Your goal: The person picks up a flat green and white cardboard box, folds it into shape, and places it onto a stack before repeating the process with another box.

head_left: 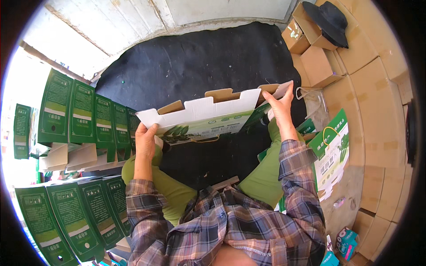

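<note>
A green-and-white printed cardboard carton (pixel 213 117) spans the space between my hands, above my lap. White notched flaps stand up along its far edge, with bare brown cardboard behind them. A yellowish cord handle (pixel 205 140) hangs at its near edge. My left hand (pixel 144 141) grips the left end, thumb on the near face and fingers partly hidden. At the right end my right hand (pixel 282 107) is closed on the corner, thumb and fingers spread over its flaps. The carton's underside is out of sight.
Rows of green cartons (pixel 82 111) stand on the left, more (pixel 66 221) nearer me. At right, a flat green-and-white carton (pixel 333 155) leans by stacked brown boxes (pixel 377 102). A black hat (pixel 328 22) tops an open box. Black sheeting (pixel 191 62) covers the floor.
</note>
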Demonstrator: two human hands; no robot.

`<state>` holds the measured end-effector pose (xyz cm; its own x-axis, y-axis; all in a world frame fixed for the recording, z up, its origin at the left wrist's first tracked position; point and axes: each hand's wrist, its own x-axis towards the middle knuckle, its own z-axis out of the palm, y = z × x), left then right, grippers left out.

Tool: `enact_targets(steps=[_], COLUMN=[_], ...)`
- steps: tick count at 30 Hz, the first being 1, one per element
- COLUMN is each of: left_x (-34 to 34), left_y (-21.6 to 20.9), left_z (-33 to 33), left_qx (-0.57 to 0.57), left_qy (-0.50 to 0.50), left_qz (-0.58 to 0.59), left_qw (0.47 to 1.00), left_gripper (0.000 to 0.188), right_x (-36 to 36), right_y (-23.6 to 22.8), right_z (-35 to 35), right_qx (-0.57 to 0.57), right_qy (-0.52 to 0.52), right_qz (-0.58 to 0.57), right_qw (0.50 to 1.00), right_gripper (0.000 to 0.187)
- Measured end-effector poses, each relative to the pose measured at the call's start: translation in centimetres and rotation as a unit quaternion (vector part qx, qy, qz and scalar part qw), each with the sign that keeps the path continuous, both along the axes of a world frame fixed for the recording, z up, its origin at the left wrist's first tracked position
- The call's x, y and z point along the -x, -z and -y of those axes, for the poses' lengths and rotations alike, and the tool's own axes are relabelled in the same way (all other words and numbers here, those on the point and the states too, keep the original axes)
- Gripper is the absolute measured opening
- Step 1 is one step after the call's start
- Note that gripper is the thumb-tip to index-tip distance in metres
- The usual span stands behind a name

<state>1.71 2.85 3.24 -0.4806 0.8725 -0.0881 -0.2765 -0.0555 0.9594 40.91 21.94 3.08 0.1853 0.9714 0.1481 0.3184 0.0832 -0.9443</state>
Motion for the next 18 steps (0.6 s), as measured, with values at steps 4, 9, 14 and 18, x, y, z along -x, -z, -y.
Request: enact_targets(steps=[4,9,14,18], left_x=[0.7,0.2,0.1,-0.5], left_y=[-0.1,-1.1,-1.6,-3.0], left_z=[0.5,0.3,0.6,1.0], left_qx=[-0.020,-0.073,-0.144,-0.071], left_qy=[-0.010,0.031,0.086,0.079], left_qz=[0.004,-0.011,-0.054,-0.062], left_qw=[1.000,0.997,0.984,0.992], left_gripper=[0.033,0.019,0.013,0.012], right_x=[1.2,0.9,1.1,1.2], right_y=[0.5,2.1,3.3,2.7], right_z=[0.0,-0.7,-1.6,-1.5], right_qx=[-0.009,-0.044,-0.054,-0.027], right_qy=[0.022,0.050,0.067,0.048], right_qz=[0.069,0.071,-0.055,-0.078], right_qw=[0.997,0.995,0.995,0.995], right_gripper=[0.117,0.102,0.086,0.079])
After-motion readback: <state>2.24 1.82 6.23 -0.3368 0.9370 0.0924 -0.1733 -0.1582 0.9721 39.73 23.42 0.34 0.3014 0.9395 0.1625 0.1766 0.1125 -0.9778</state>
